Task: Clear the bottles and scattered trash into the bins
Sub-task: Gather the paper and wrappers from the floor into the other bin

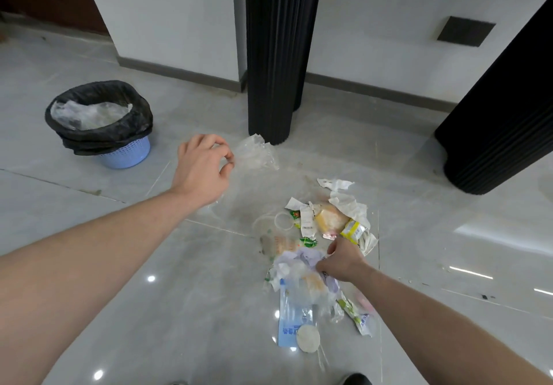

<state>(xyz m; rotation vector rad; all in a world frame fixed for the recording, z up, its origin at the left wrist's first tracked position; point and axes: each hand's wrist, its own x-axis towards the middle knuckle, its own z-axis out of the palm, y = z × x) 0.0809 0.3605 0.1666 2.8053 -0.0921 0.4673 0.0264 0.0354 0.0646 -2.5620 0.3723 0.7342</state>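
A blue bin (124, 155) lined with a black bag (98, 121) stands upright at left on the grey tiled floor (149, 310), well apart from the litter. The left hand (203, 166) pinches a clear plastic wrapper (257, 154) in mid-air. The right hand (342, 260) grips crumpled trash (302, 268) in the scattered pile, beside a blue packet (288, 319) whose long axis runs toward the camera

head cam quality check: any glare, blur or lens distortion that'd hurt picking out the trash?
Head view: ceiling lights make bright specular spots on the glossy floor, some right beside the trash pile; wide-angle lens bows the black columns outward; clear plastic wrap near the left hand is low-contrast against the tile; right hand sharp, little motion blur.
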